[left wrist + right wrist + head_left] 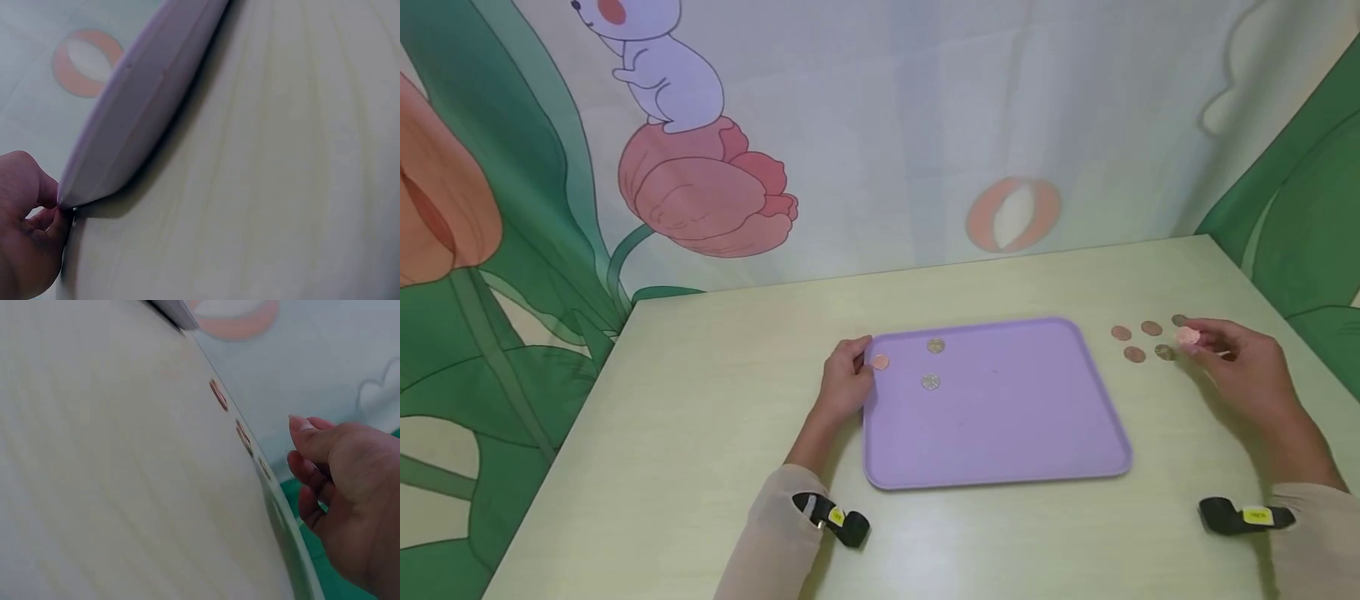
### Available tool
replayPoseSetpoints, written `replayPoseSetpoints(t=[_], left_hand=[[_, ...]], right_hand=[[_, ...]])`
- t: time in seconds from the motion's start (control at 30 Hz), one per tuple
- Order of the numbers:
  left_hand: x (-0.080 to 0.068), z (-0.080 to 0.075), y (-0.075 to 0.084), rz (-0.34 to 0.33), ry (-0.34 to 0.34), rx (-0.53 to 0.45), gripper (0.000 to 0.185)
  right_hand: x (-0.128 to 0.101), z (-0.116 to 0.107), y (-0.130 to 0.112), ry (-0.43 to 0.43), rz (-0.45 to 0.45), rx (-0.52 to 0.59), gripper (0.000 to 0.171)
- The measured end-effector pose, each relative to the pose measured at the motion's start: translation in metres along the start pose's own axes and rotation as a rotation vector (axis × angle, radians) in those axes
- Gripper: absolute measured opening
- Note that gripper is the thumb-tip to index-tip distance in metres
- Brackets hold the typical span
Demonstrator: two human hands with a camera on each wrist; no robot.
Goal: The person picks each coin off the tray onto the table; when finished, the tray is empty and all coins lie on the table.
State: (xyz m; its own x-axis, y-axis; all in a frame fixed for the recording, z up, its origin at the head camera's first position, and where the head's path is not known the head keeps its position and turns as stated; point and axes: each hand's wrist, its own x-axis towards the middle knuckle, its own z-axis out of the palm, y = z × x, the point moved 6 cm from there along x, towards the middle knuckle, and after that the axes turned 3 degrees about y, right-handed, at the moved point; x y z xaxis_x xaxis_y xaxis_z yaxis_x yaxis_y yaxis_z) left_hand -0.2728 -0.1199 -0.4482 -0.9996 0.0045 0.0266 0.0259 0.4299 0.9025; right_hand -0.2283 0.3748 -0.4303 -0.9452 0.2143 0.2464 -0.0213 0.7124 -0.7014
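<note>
A lilac tray (1000, 408) lies on the table, with my left hand (847, 379) gripping its far left corner between thumb and fingers. In the left wrist view the left hand (28, 231) pinches the tray's rim (119, 125). Inside the tray are a copper coin (880, 362) close to the left thumb, a yellowish coin (936, 345) and a silvery coin (930, 382). To the right of the tray, my right hand (1251, 367) pinches a copper coin (1187, 335) at its fingertips, over the loose coins. That coin is hidden in the right wrist view, where the right hand (344, 487) shows bent fingers.
Several coins lie on the table right of the tray, among them a copper coin (1134, 354) and a darker yellowish coin (1165, 352). A printed curtain (880, 125) hangs behind the pale table (700, 433).
</note>
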Motion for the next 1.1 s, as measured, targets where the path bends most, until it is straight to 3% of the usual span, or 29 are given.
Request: replayPoseSetpoints(t=[0.2,0.3,0.5,1.1], left_hand=[[-0.001,0.002,-0.001,0.011,0.000,-0.001,0.052],[-0.002,0.002,-0.002,0.004,-0.005,0.000,0.053],[-0.001,0.000,-0.001,0.002,0.008,0.005,0.051],[0.001,-0.001,0.000,0.016,0.005,0.022,0.053]], right_hand=[[0.001,-0.004,0.032,0.007,0.083,-0.130,0.043],[0.002,-0.002,0.038,-0.010,0.075,-0.156,0.044],[0.009,-0.002,0.036,-0.008,0.027,-0.154,0.044],[0.015,0.000,0.039,-0.070,0.103,-0.176,0.058]])
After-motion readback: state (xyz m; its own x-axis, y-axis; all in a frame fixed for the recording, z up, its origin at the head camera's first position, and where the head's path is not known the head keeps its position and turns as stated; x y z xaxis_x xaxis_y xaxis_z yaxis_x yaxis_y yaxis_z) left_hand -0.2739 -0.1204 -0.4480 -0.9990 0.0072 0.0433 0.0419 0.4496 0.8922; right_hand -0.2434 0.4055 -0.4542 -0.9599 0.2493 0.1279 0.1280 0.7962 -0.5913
